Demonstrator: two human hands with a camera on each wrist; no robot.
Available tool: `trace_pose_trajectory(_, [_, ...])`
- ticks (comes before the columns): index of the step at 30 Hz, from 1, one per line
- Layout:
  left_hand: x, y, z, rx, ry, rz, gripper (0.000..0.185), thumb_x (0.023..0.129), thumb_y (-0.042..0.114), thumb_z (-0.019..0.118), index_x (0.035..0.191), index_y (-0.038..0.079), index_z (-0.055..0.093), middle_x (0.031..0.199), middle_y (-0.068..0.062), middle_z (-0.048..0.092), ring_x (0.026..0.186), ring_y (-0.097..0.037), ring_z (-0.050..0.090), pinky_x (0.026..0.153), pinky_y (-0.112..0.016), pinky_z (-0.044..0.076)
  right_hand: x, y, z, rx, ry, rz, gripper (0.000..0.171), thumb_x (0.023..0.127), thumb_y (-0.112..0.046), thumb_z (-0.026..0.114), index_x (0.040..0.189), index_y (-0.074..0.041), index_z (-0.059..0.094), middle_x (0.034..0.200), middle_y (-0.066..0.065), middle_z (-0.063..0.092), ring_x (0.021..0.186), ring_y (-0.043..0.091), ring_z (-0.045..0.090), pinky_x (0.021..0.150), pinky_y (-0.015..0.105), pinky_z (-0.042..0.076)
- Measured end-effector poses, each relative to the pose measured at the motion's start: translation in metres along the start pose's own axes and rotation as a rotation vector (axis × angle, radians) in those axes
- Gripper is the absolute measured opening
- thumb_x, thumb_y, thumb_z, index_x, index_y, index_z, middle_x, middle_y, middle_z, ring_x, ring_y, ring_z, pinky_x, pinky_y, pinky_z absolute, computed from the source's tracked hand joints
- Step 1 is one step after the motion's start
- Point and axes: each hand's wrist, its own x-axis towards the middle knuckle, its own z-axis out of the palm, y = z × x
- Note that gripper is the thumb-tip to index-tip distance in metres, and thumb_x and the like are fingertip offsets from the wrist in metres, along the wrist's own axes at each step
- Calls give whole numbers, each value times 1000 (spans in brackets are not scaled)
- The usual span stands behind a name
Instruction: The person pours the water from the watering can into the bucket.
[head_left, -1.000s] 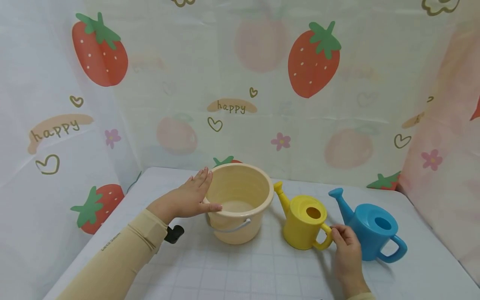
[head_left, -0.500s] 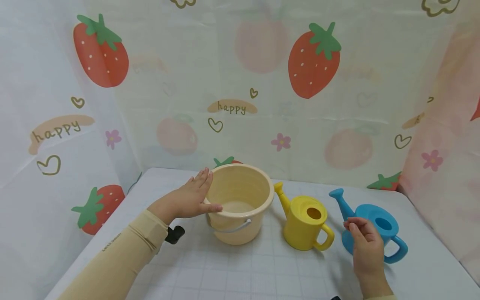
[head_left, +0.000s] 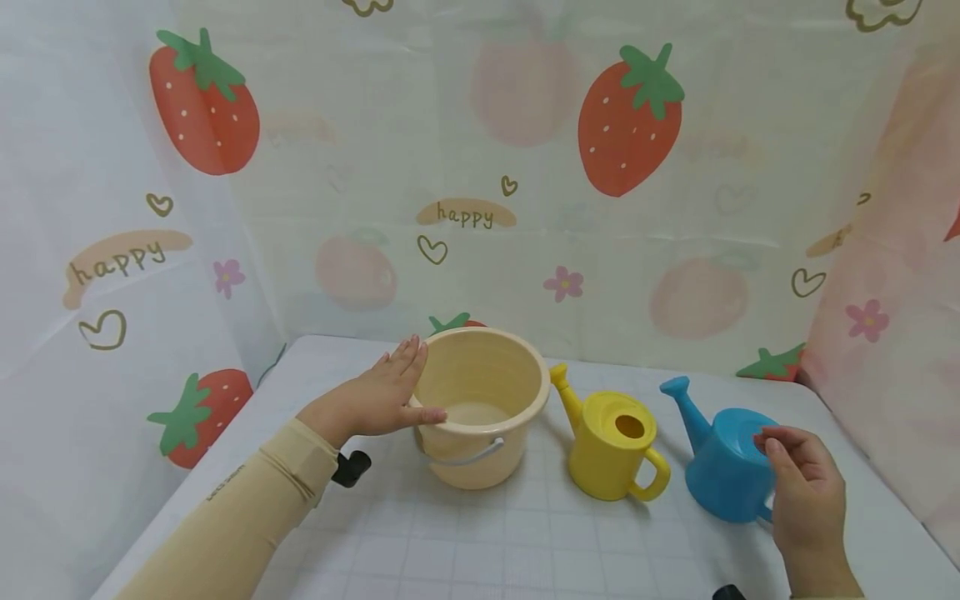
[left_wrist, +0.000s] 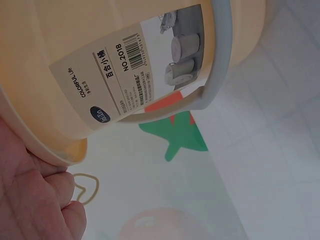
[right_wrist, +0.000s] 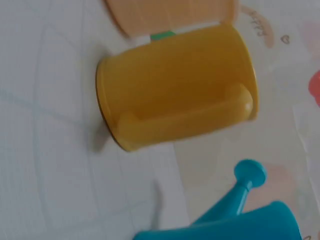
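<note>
Left hand (head_left: pixel 375 400): flat against the side of the cream bucket (head_left: pixel 480 400), fingers straight, thumb on the rim.
Right hand (head_left: pixel 806 487): loosely curled over the blue watering can (head_left: pixel 716 467), holding nothing as far as I can see.
Blue can: on the table (head_left: pixel 525 550), far right.
Yellow watering can (head_left: pixel 611 446): between bucket and blue one, untouched.

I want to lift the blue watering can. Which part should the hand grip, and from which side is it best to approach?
Probably the loop handle of the blue watering can, approached from the right. The can stands upright with its spout toward the upper left, so the handle faces the right hand, which hovers over that side and hides most of it. The yellow watering can stands to the left, apart from it.
</note>
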Motion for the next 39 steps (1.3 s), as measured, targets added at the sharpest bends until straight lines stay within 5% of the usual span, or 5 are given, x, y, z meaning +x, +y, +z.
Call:
trace_pose_trajectory(8, [0,1,-2,-6,-4,-2,111,76,79,33,145,-3,1,151,-19,-7,139,-29,-5,111,-46,7,13,9,-26,-265,124,50,26,96,-25,46,117,-14,57,105,-6,56,101,4,49,107,34,27])
trace_pose_trajectory(15, [-3,2,-3,-8,-5,-2,112,75,80,32,145,-3,0,150,-19,-7,139,-30,-4,111,-46,7,11,21,-41,-406,141,178,35,97,-34,41,125,-17,51,121,-2,50,116,12,42,108,36,26])
trace_pose_trajectory(28, [-6,4,-5,-14,-7,0,112,76,79,32,145,-3,1,150,-19,-7,139,-30,-4,111,-46,7,7,42,-44,-383,186,314,38,99,-29,36,136,-21,36,122,-7,44,124,17,36,108,34,25])
trace_pose_trajectory(32, [-6,4,-6,-17,-11,-4,111,76,78,33,145,-3,0,151,-19,-8,139,-30,-4,111,-46,7,7,50,-44,-319,199,329,34,98,-26,38,132,-27,35,108,-16,41,112,8,42,108,35,26])
trace_pose_trajectory(39, [-6,4,-5,-14,-13,-8,112,76,79,32,145,-2,-1,151,-18,-8,139,-30,-5,111,-46,7,4,61,-40,-347,181,370,28,98,-29,39,125,-22,41,103,-7,47,98,5,48,105,40,31])
